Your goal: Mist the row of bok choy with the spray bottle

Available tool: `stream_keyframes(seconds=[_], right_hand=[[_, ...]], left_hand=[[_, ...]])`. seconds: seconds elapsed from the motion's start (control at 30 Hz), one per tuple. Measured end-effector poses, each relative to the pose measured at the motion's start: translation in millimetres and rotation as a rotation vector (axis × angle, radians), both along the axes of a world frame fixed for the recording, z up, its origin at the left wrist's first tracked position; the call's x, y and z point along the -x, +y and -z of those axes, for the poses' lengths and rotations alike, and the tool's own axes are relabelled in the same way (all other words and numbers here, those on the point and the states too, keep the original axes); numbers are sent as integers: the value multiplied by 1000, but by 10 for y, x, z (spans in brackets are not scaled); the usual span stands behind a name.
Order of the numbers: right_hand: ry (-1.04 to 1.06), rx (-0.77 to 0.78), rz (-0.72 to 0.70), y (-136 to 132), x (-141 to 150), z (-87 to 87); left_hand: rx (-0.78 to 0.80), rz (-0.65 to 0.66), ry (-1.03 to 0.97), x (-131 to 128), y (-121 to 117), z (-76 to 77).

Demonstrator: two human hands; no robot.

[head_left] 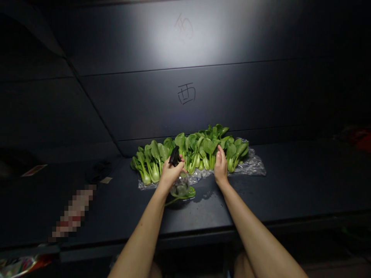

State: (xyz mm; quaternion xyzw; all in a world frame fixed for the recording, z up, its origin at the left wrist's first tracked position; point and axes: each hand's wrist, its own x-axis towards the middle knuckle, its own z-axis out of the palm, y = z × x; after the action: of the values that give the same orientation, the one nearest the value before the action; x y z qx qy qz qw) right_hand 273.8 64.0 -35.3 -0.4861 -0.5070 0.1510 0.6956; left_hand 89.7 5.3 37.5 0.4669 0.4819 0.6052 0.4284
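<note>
My left hand [170, 175] is wrapped around the neck of a spray bottle [175, 156] with a black trigger head. Its clear body, partly hidden, hangs below my fingers. Fingers stretched out, my right hand [220, 166] rests against the bok choy [155, 162], or just in front of it; the exact contact is hard to see. Several green heads stand in a row, leaves up, on a crumpled clear plastic sheet [255, 164]. A single loose leaf [189, 193] lies in front of them beneath the bottle.
Behind the greens rises a dark panel wall [139, 100] with a handwritten character. Water drops wet the dark shelf [203, 216] near its front edge. At left lie a small paper piece [106, 180] and a red-and-white card [34, 170]. A red item [361, 139] sits far right.
</note>
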Motion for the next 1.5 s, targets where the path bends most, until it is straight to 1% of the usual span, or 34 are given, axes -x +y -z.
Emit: stream_keyframes(seconds=[0.1, 0.3, 0.43, 0.6, 0.9, 1.03, 1.17, 1.3, 1.5], right_hand=[[-10, 3, -2, -3, 2, 3], [-25, 16, -5, -11, 12, 5], [-42, 5, 0, -1, 21, 16], [-107, -42, -5, 3, 54, 16], [-147, -54, -20, -34, 151, -5], [-151, -72, -7, -62, 204, -33], [-178, -75, -14, -94, 248, -49], [-189, -60, -29, -104, 267, -31], [-181, -49, -45, -105, 296, 0]], left_hand=[[-16, -33, -3, 41, 25, -7], [-9, -65, 26, 89, 69, 32], [-6, -76, 3, 110, 29, 10], [23, -97, 30, 201, -25, -26], [32, -167, 46, 337, -9, 106], [80, -151, 37, 366, -66, 82], [86, -162, 43, 425, -116, 54], [73, -173, 44, 496, -129, 82], [100, -194, 63, 533, -154, 100]])
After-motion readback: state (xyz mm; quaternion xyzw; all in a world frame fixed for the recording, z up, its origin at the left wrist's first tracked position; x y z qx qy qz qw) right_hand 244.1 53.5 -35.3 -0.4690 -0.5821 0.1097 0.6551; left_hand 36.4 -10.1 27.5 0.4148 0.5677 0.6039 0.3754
